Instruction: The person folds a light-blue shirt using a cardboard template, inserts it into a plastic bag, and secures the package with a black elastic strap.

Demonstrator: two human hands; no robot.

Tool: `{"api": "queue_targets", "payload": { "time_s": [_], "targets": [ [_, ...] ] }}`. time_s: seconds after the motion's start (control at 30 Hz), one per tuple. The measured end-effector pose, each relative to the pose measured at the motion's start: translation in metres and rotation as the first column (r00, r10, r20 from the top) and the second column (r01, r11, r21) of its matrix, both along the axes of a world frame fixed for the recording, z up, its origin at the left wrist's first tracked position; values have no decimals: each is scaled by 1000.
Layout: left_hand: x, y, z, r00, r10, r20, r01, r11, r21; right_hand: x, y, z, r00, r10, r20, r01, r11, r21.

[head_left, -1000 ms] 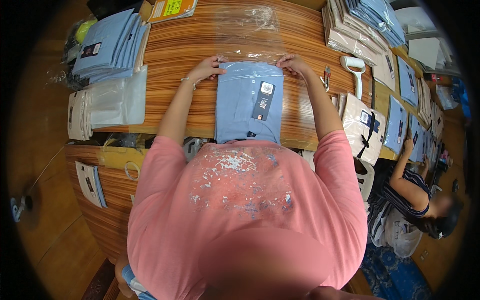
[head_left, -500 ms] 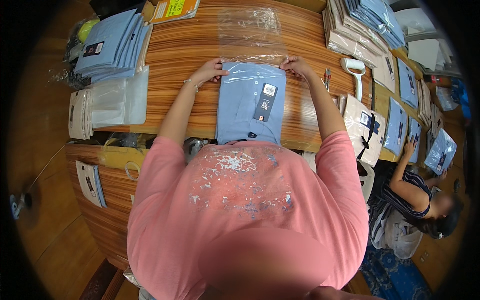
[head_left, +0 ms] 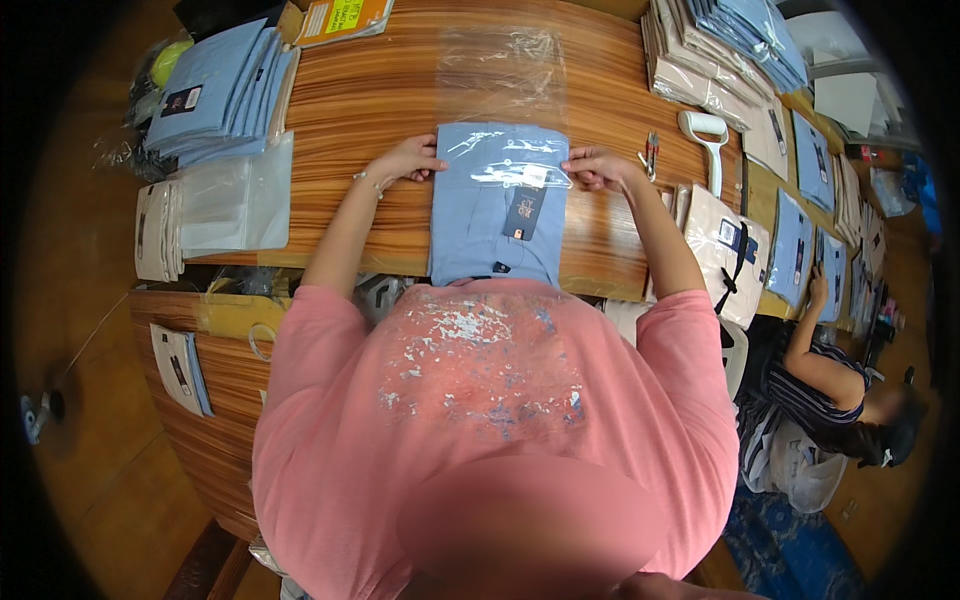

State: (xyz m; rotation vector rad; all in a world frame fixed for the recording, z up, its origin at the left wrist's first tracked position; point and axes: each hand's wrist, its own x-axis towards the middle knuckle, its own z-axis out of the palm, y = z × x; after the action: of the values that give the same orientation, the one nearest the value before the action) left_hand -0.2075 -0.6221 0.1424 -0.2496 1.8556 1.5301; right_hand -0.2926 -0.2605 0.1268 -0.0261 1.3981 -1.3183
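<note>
A folded light-blue shirt (head_left: 468,230) lies on the table in front of me, with a dark hang tag (head_left: 521,215) on its front. A clear plastic bag (head_left: 500,85) covers its far part, and the bag's other half lies flat beyond it. At the shirt's left edge, my left hand (head_left: 410,160) pinches the side of the bag's mouth. On the opposite edge my right hand (head_left: 600,168) grips the bag between thumb and fingers. The bag's near edge crosses the shirt between both hands, over the top of the tag.
Folded blue shirts (head_left: 215,90) and clear bags (head_left: 240,195) are stacked at left. To the right lie a white lint roller (head_left: 710,145), small snips (head_left: 652,155) and beige shirts (head_left: 720,250). Bagged stacks (head_left: 690,70) stand far right. Another person (head_left: 825,375) sits at right, handling shirts.
Both hands have come toward me, drawing the bag's mouth from the shirt's far end down over its upper part. The co-worker's arm and head have shifted; the bagged shirt they held up is lowered.
</note>
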Motion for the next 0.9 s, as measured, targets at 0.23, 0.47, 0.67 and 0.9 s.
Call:
{"api": "queue_targets", "payload": {
  "time_s": [0.23,0.47,0.67,0.9],
  "targets": [
    [41,5,-1,1000,2,-5,-2,998,56,76,-3,15,948,-171,-269,240,939,247],
    [49,9,-8,998,69,-2,-69,997,29,112,8,13,979,-155,-135,174,974,144],
    [81,12,-10,999,24,43,-27,997,73,154,16,21,971,-241,1,238,958,159],
    [123,19,-9,998,55,32,-58,994,97,186,21,10,985,-172,-15,171,965,200]
  ]
}}
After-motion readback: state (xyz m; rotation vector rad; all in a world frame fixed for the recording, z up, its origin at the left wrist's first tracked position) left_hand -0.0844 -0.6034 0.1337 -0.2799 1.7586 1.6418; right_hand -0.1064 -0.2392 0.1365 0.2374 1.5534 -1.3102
